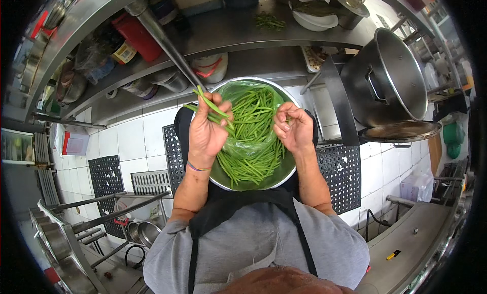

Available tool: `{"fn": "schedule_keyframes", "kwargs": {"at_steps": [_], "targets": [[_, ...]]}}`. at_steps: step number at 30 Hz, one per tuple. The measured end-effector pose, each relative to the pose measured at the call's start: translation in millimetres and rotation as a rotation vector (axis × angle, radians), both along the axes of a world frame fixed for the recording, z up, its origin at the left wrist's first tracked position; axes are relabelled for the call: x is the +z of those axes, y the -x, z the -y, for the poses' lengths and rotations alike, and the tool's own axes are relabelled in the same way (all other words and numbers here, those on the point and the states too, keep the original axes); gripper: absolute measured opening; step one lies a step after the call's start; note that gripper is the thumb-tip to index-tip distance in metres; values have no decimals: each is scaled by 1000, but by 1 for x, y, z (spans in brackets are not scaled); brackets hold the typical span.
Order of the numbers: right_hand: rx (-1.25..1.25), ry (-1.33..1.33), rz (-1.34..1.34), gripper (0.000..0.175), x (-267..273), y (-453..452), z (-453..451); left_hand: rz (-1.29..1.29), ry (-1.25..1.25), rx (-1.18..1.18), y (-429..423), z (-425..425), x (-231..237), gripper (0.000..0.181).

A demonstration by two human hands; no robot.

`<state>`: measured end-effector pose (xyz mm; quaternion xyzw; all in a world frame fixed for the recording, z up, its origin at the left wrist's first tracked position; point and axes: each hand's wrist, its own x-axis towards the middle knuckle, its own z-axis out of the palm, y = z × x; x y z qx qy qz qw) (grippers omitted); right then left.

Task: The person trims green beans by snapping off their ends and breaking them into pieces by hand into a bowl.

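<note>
Several green beans point(213, 106) are gripped between the thumb and fingers of my left hand point(207, 136), above the left side of a large metal bowl point(291, 171). My right hand point(296, 130) is over the bowl's right side, its fingers curled inward. A small green bit shows by those fingers, but whether they hold it is unclear. Inside the bowl lies an open translucent plastic bag point(243, 147) full of green beans point(255, 120). More loose beans point(249, 168) lie in the bowl on the side nearer my body. The bowl rests on my lap.
A steel worktable point(232, 39) ahead carries a small pile of green trimmings point(269, 21) and a white bowl point(314, 19). To the right stands a large stockpot point(384, 80) beside a round lid point(399, 131). Perforated rubber mats point(338, 176) lie on the tiled floor. A metal rack point(118, 214) is behind left.
</note>
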<state>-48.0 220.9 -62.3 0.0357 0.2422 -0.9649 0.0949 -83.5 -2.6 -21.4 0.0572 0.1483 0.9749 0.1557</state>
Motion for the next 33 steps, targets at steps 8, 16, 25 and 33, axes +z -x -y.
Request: {"fn": "schedule_keyframes", "kwargs": {"at_steps": [8, 16, 25, 33], "targets": [[-65, -19, -10, 18, 10, 1, 4, 173, 121, -178, 5, 5, -1, 18], [-91, -289, -29, 31, 11, -2, 5, -37, 1232, -61, 31, 5, -22, 29], [-199, -455, -76, 42, 4, -5, 6, -746, 2051, 223, 25, -34, -26, 34], [-605, -1273, -316, 23, 0, -1, 19, -887, 1903, 332, 16, -25, -29, 22]]}}
